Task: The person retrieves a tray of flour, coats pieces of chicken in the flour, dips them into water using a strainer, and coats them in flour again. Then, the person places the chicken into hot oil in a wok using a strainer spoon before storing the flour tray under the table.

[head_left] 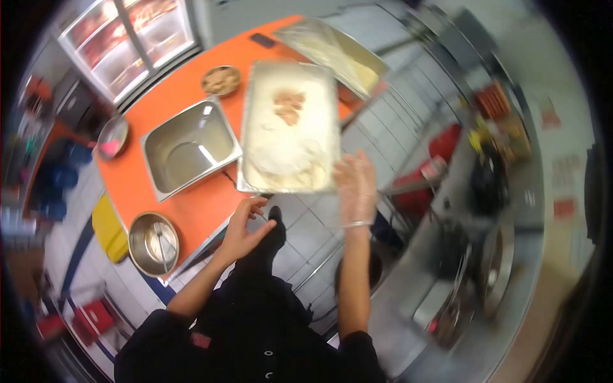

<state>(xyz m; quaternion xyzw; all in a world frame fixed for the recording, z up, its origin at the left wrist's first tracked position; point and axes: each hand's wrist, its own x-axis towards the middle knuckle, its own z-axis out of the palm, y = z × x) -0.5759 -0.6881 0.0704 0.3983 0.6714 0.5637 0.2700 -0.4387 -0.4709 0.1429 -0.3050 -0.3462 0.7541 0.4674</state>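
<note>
A long metal tray (262, 153) of pale floury mix, with reddish-brown pieces on top, rests on the orange table. My left hand (248, 223) is bare, empty and open, fingers apart, just below the tray's near edge. My right hand (355, 182) wears a clear plastic glove and is beside the tray's lower right corner. Motion smears its fingers, and I cannot make out whether it touches the tray. Left of the tray sits a deep, empty-looking metal pan (191, 150). Above it is a bowl of light brown pieces (221, 80).
The orange table (128, 191) also holds a metal bowl with a utensil (154, 244), a bowl with a pink item (113, 137), a plastic-covered tray (364, 73) and a dark phone-like object (262, 41). A steel counter (396, 313) runs along the right.
</note>
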